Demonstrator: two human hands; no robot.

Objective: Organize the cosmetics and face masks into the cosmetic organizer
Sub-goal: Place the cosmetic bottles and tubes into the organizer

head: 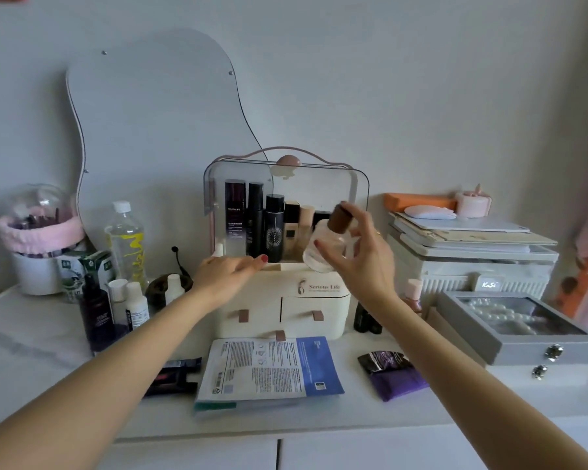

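Note:
A cream cosmetic organizer with drawers and a raised clear lid stands at the middle of the white counter. Several dark and beige bottles stand upright in its top compartment. My right hand holds a clear glass bottle with a brown cap, tilted, just in front of the open compartment. My left hand rests with straight fingers on the organizer's front left rim. A stack of face mask sachets lies flat before the organizer. A purple sachet lies to its right, a dark flat pack to its left.
Bottles and small tubes crowd the counter left of the organizer, with a brush holder behind them. Two dark small bottles stand at its right side. A grey jewellery box and a white storage box fill the right.

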